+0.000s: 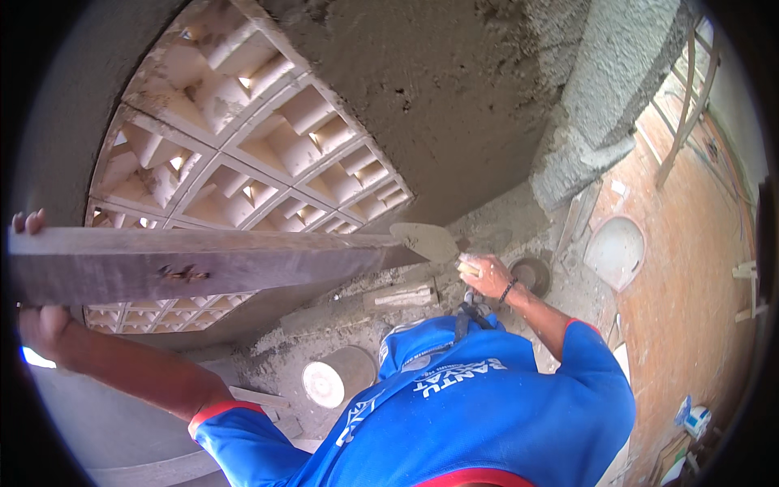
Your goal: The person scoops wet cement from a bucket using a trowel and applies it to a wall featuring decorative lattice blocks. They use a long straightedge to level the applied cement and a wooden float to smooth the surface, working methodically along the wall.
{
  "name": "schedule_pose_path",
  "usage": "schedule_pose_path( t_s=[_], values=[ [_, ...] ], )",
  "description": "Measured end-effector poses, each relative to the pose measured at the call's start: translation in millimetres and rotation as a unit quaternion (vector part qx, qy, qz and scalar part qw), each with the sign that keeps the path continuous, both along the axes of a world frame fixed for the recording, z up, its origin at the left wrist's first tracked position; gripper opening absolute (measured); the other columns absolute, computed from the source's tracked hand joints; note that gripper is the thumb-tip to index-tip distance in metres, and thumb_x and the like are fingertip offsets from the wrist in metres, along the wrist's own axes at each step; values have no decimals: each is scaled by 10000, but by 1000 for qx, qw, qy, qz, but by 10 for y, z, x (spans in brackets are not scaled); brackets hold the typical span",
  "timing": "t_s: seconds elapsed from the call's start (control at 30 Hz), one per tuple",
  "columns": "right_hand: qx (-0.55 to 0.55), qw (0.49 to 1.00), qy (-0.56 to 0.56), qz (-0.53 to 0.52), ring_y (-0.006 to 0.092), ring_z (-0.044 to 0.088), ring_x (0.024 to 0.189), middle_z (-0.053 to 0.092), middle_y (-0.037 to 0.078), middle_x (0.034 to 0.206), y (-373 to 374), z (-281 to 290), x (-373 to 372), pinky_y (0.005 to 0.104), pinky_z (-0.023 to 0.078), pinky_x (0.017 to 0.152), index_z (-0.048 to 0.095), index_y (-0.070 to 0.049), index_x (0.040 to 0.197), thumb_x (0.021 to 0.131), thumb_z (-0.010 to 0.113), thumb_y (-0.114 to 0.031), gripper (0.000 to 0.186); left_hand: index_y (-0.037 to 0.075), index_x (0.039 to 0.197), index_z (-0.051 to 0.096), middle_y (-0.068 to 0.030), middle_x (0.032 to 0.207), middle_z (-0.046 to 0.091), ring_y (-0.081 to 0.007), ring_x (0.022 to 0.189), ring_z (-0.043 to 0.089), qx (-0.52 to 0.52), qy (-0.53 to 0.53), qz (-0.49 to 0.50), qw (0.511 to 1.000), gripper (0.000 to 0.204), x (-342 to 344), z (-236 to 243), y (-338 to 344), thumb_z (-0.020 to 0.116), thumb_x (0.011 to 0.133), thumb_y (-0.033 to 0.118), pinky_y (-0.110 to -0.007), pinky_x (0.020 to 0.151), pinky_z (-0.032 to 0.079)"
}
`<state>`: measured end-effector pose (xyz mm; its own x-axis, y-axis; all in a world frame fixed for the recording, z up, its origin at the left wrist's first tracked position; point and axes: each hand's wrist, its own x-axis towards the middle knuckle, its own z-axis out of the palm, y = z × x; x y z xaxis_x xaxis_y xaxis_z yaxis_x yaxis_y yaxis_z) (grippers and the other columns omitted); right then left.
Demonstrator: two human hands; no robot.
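Observation:
My left hand (42, 325) grips the far left end of a long, thick wooden beam (195, 266), fingertips over its top edge and thumb side below. The beam reaches across in front of a wall of pale vent blocks (280, 154). In my right hand (487, 276) is a trowel (423, 242), its handle closed in my fingers. The mortar-grey trowel blade points left and overlaps the right end of the beam; whether they touch I cannot tell. Right of the blocks, the wall carries wet-looking grey plaster (438, 105).
A bucket (353, 375) with a whitish side stands low left of me. A dark round container (531, 276) is beyond my right wrist. A pale shallow pan (615, 253) lies on the reddish floor (690, 325). Wooden poles (686, 114) lean at the far right, past a rough column (621, 65).

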<state>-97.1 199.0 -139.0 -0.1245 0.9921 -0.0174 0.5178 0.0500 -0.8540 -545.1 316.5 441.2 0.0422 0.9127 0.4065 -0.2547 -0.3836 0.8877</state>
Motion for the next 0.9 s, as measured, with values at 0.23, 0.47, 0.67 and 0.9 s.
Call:
schedule_pose_path(
  t_s=[0.23, 0.47, 0.67, 0.9],
  values=[
    [157, 985, -41, 57, 397, 592, 926, 613, 220, 1015, 692, 1044, 302, 422, 493, 793, 568, 20, 1088, 766, 672, -219, 414, 30, 1308, 363, -221, 1144, 453, -381, 1047, 437, 65, -118, -196, 971, 560, 688, -1261, -4, 493, 920, 413, -487, 924, 374],
    [345, 906, -240, 53, 333, 599, 782, 587, 154, 879, 1696, 2713, 810, 403, 502, 686, 569, -15, 1047, 810, 632, -215, 316, 106, 1344, 371, -223, 1134, 452, -374, 963, 478, 126, -142, -120, 974, 547, 660, -1971, -428, 461, 930, 451, -476, 874, 385],
    [352, 856, -364, 103, 318, 637, 770, 656, 157, 864, 2322, 3623, 1154, 393, 513, 682, 610, -9, 1012, 809, 629, -280, 339, 125, 1392, 284, -208, 1087, 466, -358, 913, 490, 134, -122, -83, 980, 647, 695, -2222, -589, 527, 893, 458, -477, 848, 360],
    [258, 873, -385, 151, 275, 594, 661, 645, 131, 746, 2822, 4161, 1270, 397, 475, 619, 655, -15, 1006, 816, 601, -418, 448, 105, 1404, 255, -208, 1078, 462, -349, 902, 490, 131, -101, -49, 985, 726, 567, -2373, -686, 579, 859, 457, -469, 847, 352]
  ],
)
